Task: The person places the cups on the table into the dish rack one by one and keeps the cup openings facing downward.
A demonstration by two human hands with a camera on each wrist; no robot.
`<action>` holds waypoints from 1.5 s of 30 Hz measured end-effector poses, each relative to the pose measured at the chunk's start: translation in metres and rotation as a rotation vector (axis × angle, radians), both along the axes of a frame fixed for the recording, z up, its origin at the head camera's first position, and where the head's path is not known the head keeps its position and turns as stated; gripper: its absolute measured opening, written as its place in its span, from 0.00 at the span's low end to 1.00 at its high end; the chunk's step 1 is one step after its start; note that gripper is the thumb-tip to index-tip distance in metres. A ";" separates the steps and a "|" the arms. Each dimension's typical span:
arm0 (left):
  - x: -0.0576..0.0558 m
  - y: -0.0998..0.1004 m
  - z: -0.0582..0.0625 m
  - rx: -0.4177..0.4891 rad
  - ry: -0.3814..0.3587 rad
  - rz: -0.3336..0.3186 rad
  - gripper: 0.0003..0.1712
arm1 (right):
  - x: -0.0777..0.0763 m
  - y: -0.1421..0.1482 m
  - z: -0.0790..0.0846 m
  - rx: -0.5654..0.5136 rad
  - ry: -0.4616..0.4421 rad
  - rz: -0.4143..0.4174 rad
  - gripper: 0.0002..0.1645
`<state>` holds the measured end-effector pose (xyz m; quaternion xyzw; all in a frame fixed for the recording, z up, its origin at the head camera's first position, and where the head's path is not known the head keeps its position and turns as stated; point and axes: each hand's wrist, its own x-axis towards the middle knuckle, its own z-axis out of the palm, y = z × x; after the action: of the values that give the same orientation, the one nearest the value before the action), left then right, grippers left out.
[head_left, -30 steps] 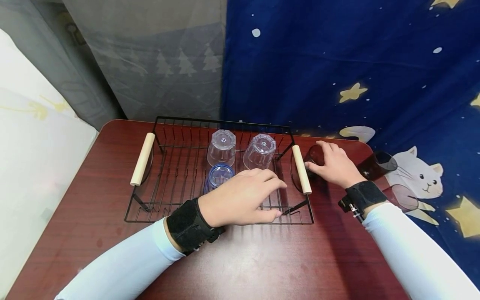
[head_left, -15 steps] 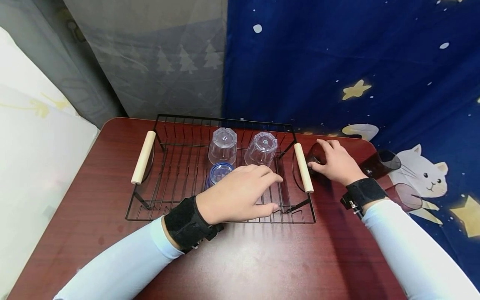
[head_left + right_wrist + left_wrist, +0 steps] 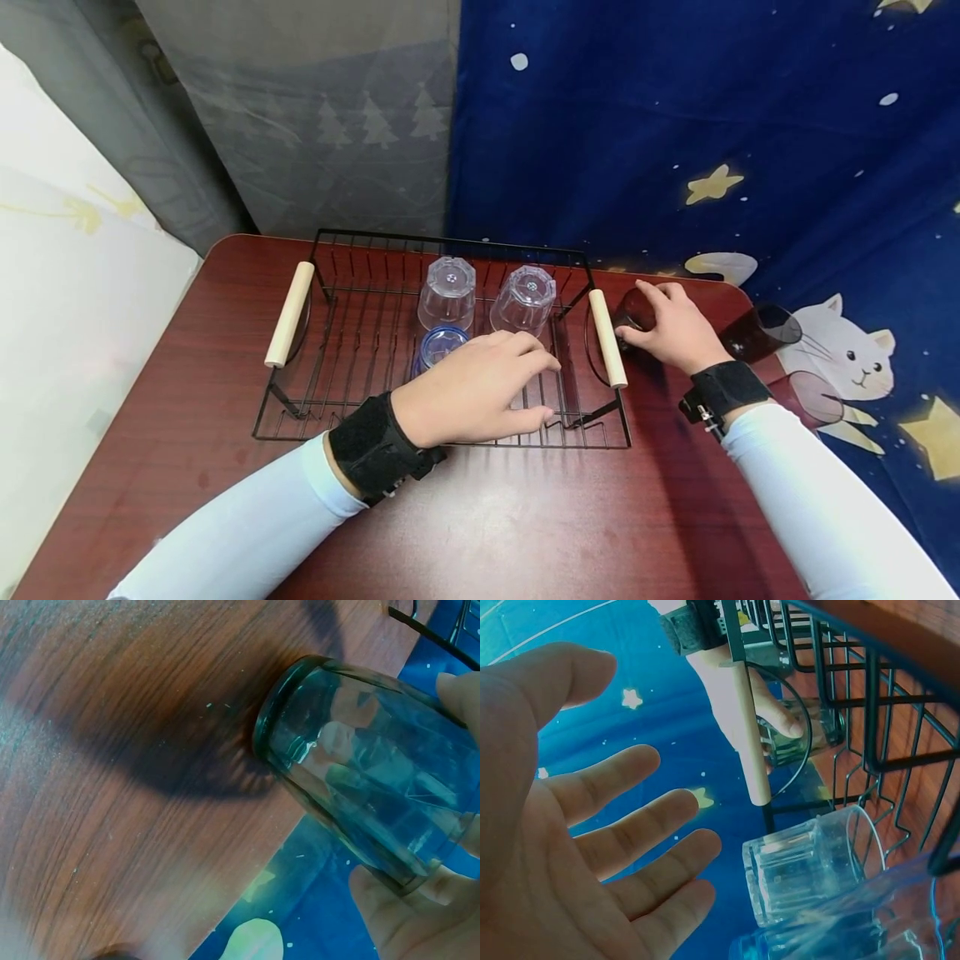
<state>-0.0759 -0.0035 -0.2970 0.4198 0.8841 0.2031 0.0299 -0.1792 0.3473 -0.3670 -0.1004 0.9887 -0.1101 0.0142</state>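
Observation:
My right hand (image 3: 678, 329) grips a dark tinted drinking glass (image 3: 632, 310), its thumb and fingers around the upper part. That glass stands on the table just right of the black wire dish rack (image 3: 450, 242); the right wrist view shows its base (image 3: 281, 712) close to or on the wood. Over the rack's front half, my left hand (image 3: 480, 392) hovers with relaxed, spread fingers and holds nothing. Behind it, two clear glasses (image 3: 447, 292) (image 3: 525, 296) sit upside down in the rack. A blue-tinted glass (image 3: 438, 343) stands in front of them, partly hidden by the left hand.
Pale wooden handles (image 3: 291, 315) (image 3: 608, 337) rise at both ends of the rack. Another dark glass (image 3: 759, 332) and a pinkish tinted glass (image 3: 808, 397) stand near the table's right edge, beyond the right hand. A blue curtain (image 3: 600, 125) hangs behind the table.
My left hand has drifted slightly to the left over the rack. The right hand stays at the dark glass, and the view has shifted a little.

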 end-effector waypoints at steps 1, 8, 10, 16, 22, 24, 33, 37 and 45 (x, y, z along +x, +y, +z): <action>0.000 -0.001 0.000 0.003 0.004 0.003 0.30 | 0.000 0.000 0.001 0.002 -0.001 -0.006 0.54; 0.000 -0.007 0.000 0.016 0.017 0.035 0.31 | 0.004 0.002 0.004 0.011 0.033 -0.010 0.55; -0.001 -0.008 0.000 0.021 0.015 0.048 0.30 | 0.006 0.003 0.006 0.007 0.055 -0.007 0.55; -0.003 -0.013 0.001 0.041 0.011 0.086 0.29 | 0.014 0.006 0.022 -0.009 0.124 -0.004 0.54; -0.004 -0.016 0.002 0.060 0.038 0.134 0.29 | 0.023 0.001 0.051 -0.009 0.193 0.005 0.54; -0.005 -0.017 0.002 0.059 0.041 0.141 0.29 | 0.028 -0.002 0.060 -0.016 0.217 0.011 0.54; -0.005 -0.017 0.003 0.060 0.085 0.165 0.28 | 0.046 -0.016 0.087 0.005 0.276 0.066 0.53; -0.004 -0.017 0.004 0.065 0.109 0.171 0.27 | 0.053 -0.025 0.097 -0.008 0.322 0.092 0.55; -0.005 -0.018 0.009 0.080 0.078 0.191 0.30 | 0.071 -0.049 0.115 -0.081 0.459 0.212 0.55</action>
<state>-0.0810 -0.0218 -0.2884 0.3421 0.9118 0.2236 -0.0405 -0.1081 0.2982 -0.2518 -0.2261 0.9448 -0.1217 -0.2033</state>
